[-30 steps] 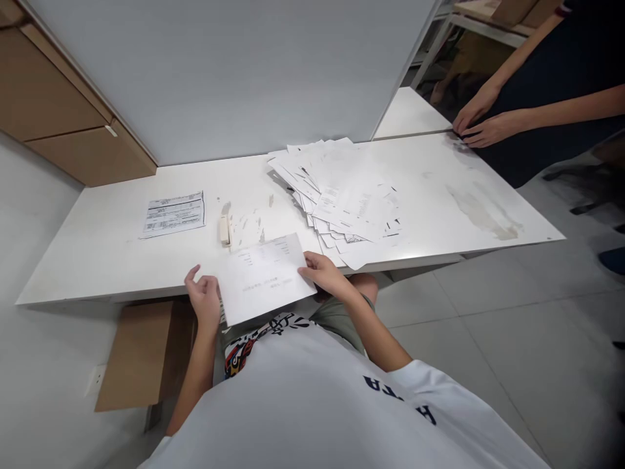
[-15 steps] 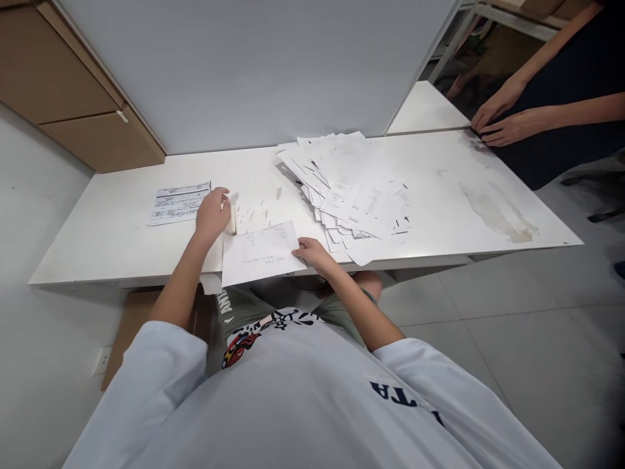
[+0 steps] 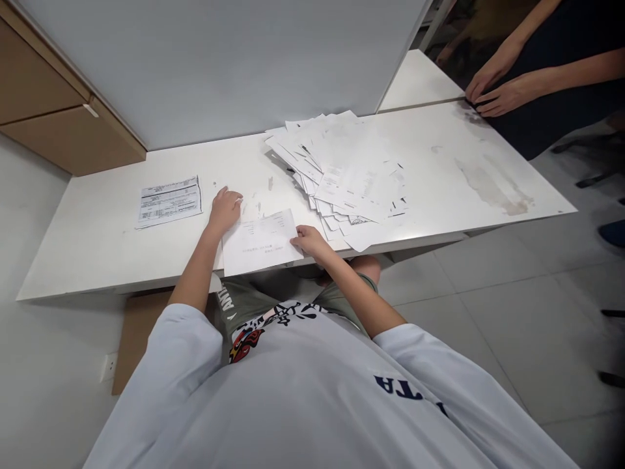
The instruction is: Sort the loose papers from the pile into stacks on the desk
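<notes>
A white sheet of paper [image 3: 258, 242] with faint print lies on the white table [image 3: 97, 241], overhanging its near edge. My right hand [image 3: 308, 241] pinches the sheet's right edge with closed fingers. My left hand [image 3: 224, 207] rests on the table just past the sheet's top left corner. Its fingers curl down over the spot where a small cream object lay; that object is hidden under the hand. A fanned pile of printed papers [image 3: 346, 172] lies to the right of both hands.
A single printed form [image 3: 170, 200] lies to the left on the table. A grey partition [image 3: 219, 65] stands behind. Another person's two hands [image 3: 493, 88] rest at the far right corner. A cardboard box [image 3: 134, 332] sits under the table, and brown cabinets [image 3: 43, 111] stand at left.
My left hand let go of the sheet, reached forward to the small cream object and now covers it. My right hand laid the sheet flatter on the table.
</notes>
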